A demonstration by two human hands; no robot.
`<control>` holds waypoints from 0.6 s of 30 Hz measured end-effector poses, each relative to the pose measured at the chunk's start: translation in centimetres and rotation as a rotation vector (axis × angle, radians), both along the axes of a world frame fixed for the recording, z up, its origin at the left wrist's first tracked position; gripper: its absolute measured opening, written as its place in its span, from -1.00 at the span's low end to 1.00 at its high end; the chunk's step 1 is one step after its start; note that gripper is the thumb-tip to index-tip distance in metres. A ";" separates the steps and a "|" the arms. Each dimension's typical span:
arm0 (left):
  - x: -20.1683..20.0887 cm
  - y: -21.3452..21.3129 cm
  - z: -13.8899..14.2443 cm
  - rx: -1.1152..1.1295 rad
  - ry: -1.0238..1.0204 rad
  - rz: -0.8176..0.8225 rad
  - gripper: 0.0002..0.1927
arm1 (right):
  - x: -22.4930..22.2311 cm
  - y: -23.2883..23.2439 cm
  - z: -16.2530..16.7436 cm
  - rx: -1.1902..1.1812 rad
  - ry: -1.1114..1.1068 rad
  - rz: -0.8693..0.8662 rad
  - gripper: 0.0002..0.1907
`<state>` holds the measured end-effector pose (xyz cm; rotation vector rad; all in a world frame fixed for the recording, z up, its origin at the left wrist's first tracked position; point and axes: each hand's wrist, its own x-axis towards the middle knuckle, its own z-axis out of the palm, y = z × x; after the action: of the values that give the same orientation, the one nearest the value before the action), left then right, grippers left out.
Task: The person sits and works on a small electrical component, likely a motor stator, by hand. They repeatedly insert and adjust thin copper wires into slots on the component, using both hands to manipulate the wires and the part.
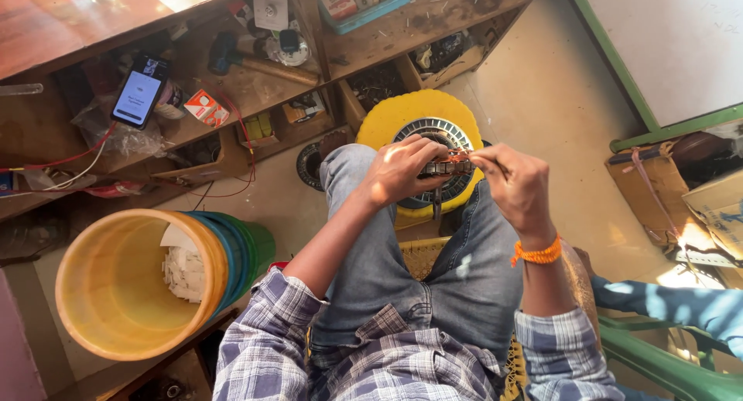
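Two hands meet above the knees: the left hand (pixel 402 169) and right hand (pixel 517 186) each pinch one end of a small wound metal part (pixel 446 167), held over a ring-shaped stator (pixel 433 130) on a yellow cushion (pixel 395 114). How much winding is left cannot be told. A red-and-white carton (pixel 206 107) lies on the shelf (pixel 255 83) beside a lit phone (pixel 139 91).

A small metal part (pixel 445 167) is gripped between the left hand (pixel 402 169) and right hand (pixel 517 183), above the knees. Beneath it a round finned disc (pixel 433 131) is seen on a yellow stool (pixel 395 118). What the part is cannot be told. Stacked buckets (pixel 124 285) are placed left of the legs.
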<state>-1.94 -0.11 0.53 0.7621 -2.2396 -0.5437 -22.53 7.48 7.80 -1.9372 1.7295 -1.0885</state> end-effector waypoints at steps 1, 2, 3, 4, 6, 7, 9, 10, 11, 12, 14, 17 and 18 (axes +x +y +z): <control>0.0 0.1 0.0 -0.016 0.009 0.003 -0.60 | 0.2 -0.7 0.1 0.009 0.014 0.014 -0.90; 0.0 0.2 0.2 -0.031 0.018 0.006 -0.60 | 0.4 -1.3 0.1 -0.010 0.015 0.040 -0.91; 0.1 0.3 0.4 -0.037 0.027 0.008 -0.60 | 0.5 -1.9 -0.1 -0.029 0.015 0.066 -0.91; 0.1 0.5 0.7 -0.041 0.035 0.010 -0.59 | 0.6 -2.4 -0.4 -0.045 0.015 0.092 -0.92; -0.1 1.2 1.4 0.027 0.067 0.065 -0.58 | 0.6 -3.4 -1.3 -0.046 0.073 0.097 -0.91; -0.5 1.6 1.8 0.099 0.092 0.118 -0.56 | 0.5 -3.7 -1.7 -0.047 0.103 0.098 -0.90; -1.6 2.0 2.6 0.267 0.062 0.232 -0.55 | 0.1 -4.0 -2.4 -0.066 0.036 0.120 -0.89; -2.4 1.9 2.9 0.367 0.006 0.293 -0.56 | 0.0 -4.0 -2.7 -0.070 0.002 0.131 -0.88; -2.8 1.9 3.0 0.469 -0.053 0.351 -0.56 | -0.2 -4.0 -3.0 -0.021 0.024 0.083 -0.86; -3.1 1.5 3.1 0.530 -0.025 0.331 -0.58 | -0.3 -4.0 -3.1 0.023 0.048 0.034 -0.84; -3.7 0.3 3.0 0.640 0.035 0.283 -0.58 | -0.4 -4.1 -3.2 0.025 0.046 -0.004 -0.81; -3.9 -1.4 2.4 0.843 -0.026 0.190 -0.67 | -0.3 -4.0 -2.6 -0.016 -0.003 -0.005 -0.81; -3.7 -1.9 2.1 0.829 0.002 0.156 -0.67 | -0.2 -3.9 -2.3 0.014 -0.001 -0.028 -0.83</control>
<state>-5.68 -1.97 2.59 1.3133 -1.8880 -1.4210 -22.68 3.61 5.49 -1.9092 1.7638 -1.0840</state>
